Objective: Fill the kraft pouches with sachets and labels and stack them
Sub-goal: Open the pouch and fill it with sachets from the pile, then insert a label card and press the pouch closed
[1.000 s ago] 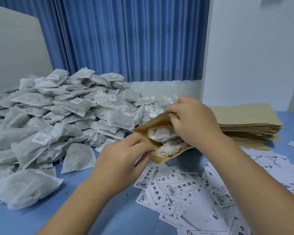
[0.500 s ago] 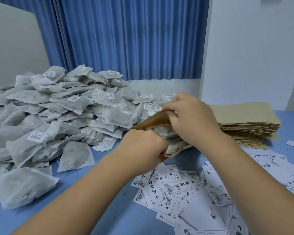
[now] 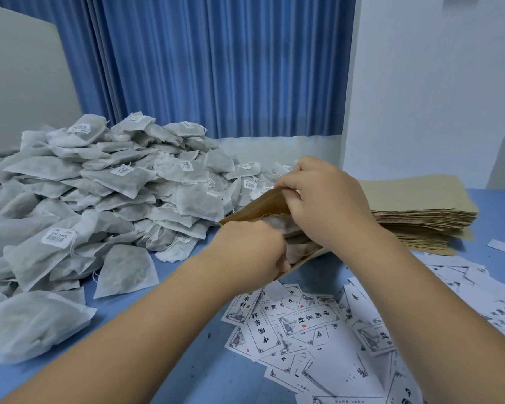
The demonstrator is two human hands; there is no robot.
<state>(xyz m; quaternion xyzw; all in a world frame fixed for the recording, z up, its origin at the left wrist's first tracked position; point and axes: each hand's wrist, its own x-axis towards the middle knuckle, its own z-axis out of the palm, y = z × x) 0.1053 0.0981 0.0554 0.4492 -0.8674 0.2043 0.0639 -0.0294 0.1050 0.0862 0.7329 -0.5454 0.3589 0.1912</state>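
One camera sits on the person's head. It looks forward and down at the counter (image 3: 187, 360) from very close. Both arms come in from the bottom edge. The left hand (image 3: 251, 252) and right hand (image 3: 327, 205) meet at a pouch (image 3: 254, 207) in the middle of the frame. The view is wide. It takes in the sachet heap (image 3: 99, 199) at the left and the blue curtain (image 3: 216, 68) and white wall (image 3: 420, 83) at the top.
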